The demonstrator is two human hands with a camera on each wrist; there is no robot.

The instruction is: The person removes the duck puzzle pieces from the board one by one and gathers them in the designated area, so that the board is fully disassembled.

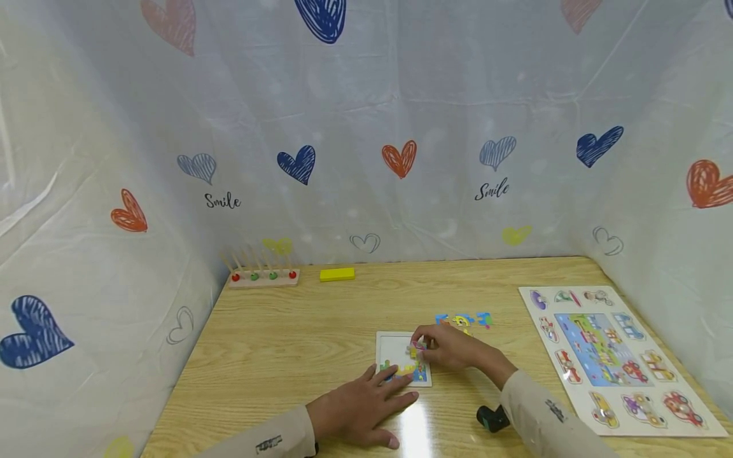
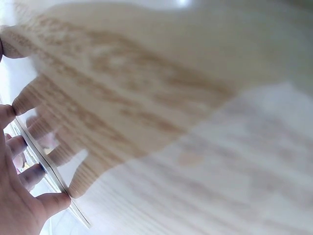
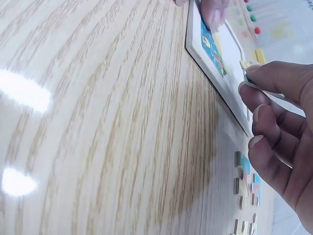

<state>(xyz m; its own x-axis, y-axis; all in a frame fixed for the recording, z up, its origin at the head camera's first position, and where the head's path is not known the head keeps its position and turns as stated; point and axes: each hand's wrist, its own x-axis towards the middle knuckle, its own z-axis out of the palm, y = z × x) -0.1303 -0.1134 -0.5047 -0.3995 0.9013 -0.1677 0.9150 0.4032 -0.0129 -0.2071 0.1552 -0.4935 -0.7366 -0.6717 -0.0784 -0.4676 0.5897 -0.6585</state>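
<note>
A white-framed jigsaw tray lies on the table, with joined colourful pieces along its near edge. My left hand spreads its fingers over the tray's near side, fingertips on the pieces and frame; the left wrist view shows those fingers at the tray's edge. Between thumb and forefinger, my right hand pinches a jigsaw piece over the tray's right part. In the right wrist view the pinched piece is mostly covered by the thumb. Loose jigsaw pieces lie just beyond the right hand.
A large picture board with knobbed pieces lies at the right. At the back left stand a pegged wooden stand with red and green beads and a yellow block. A black object sits by the right sleeve.
</note>
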